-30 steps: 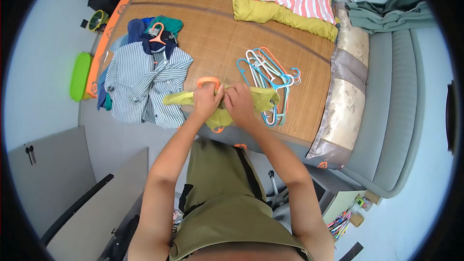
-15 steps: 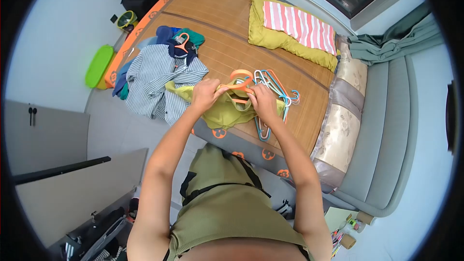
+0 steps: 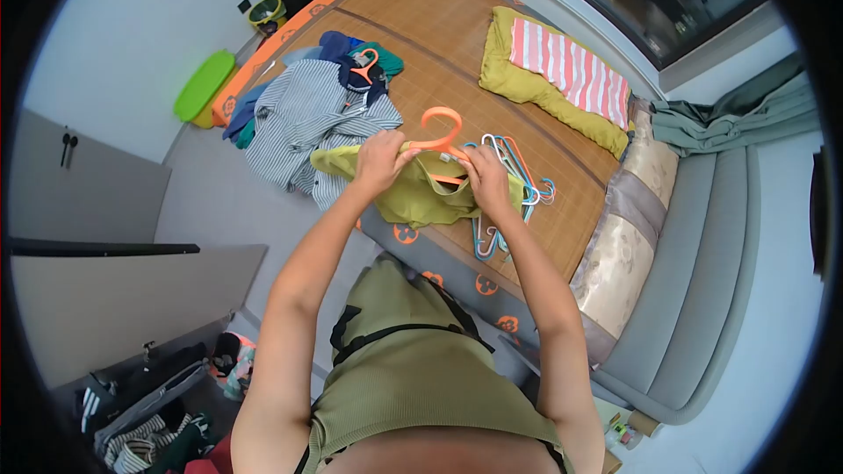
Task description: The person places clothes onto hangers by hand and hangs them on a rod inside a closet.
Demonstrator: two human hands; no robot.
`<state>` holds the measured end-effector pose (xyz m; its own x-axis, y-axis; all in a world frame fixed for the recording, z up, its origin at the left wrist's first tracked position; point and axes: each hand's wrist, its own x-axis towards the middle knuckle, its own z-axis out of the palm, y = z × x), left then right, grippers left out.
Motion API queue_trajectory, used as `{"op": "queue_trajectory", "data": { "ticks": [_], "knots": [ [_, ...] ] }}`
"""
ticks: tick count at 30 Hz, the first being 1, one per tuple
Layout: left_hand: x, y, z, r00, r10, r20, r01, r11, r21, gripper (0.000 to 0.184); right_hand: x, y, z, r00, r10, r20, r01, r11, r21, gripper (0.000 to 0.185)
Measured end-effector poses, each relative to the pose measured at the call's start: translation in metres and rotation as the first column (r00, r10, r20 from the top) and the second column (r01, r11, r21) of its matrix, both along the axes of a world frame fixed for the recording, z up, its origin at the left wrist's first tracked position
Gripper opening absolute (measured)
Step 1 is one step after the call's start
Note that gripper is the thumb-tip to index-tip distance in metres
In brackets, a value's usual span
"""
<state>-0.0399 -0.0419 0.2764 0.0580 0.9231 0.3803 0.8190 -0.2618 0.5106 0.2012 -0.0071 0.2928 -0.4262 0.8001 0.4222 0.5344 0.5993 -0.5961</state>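
An orange clothes hanger (image 3: pixel 443 129) sits inside a yellow-green shirt (image 3: pixel 408 200), its hook standing up out of the neckline. My left hand (image 3: pixel 380 163) is closed on the shirt's shoulder and the hanger's left arm. On the other side of the hook, my right hand (image 3: pixel 486 177) pinches the collar together with the hanger. The shirt hangs down in front of the bed's near edge, one sleeve spread to the left. Just beyond my right hand lie several loose hangers (image 3: pixel 524 183) in white, blue and orange, partly hidden by the hand and the shirt.
A striped shirt (image 3: pixel 299 110) and other clothes are heaped on the bed mat (image 3: pixel 439 44) at left, with another orange hanger (image 3: pixel 363 66) on top. A folded yellow quilt (image 3: pixel 500 61) lies farther back. Pillows (image 3: pixel 606 263) line the headboard. A cabinet door (image 3: pixel 132 298) stands open at lower left.
The hanger's hook has risen and tilted more upright between my hands. Both hands keep their hold on the shirt and hanger. The whole view has shifted slightly.
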Motion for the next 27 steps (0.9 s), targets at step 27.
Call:
{"op": "queue_trajectory", "data": {
  "ticks": [27],
  "knots": [
    [-0.303,0.152,-0.12,0.601,0.798,0.052,-0.704,0.559,-0.438,0.05,-0.301,0.201,-0.2,0.981,-0.189,0.04,0.173,0.767,-0.618,0.021]
  ]
}}
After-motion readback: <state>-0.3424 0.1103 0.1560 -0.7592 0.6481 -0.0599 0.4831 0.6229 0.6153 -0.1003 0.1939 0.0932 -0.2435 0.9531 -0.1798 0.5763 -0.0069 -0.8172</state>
